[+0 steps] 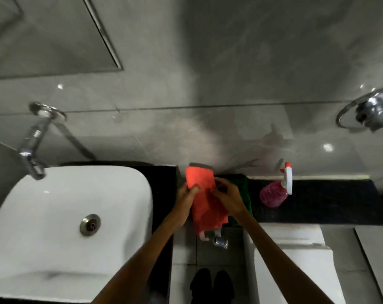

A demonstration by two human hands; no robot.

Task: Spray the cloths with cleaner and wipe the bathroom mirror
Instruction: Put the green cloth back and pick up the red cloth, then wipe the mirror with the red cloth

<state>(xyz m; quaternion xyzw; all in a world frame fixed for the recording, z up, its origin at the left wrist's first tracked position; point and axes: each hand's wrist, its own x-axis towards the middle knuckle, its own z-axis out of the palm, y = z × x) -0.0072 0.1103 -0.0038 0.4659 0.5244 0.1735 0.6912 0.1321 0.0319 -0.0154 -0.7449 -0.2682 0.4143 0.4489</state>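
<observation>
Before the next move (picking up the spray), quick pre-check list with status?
1. Orange cloth gripped by both hands, left hand and right hand: ok.
2. A hand free for the spray bottle: not ok, both occupied.
3. Bottle upright on black counter, path unobstructed: ok.
4. Green cloth on counter under the orange one: ok.
5. Cloth already sprayed: cannot tell.

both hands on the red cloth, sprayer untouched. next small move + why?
Probably free the right hand and reach for the pink spray bottle. Both hands grip the red cloth, the left hand at its upper edge, so the left could keep hold. The bottle stands upright on the dark counter just right of that hand. A green cloth lies underneath, unhandled.
</observation>
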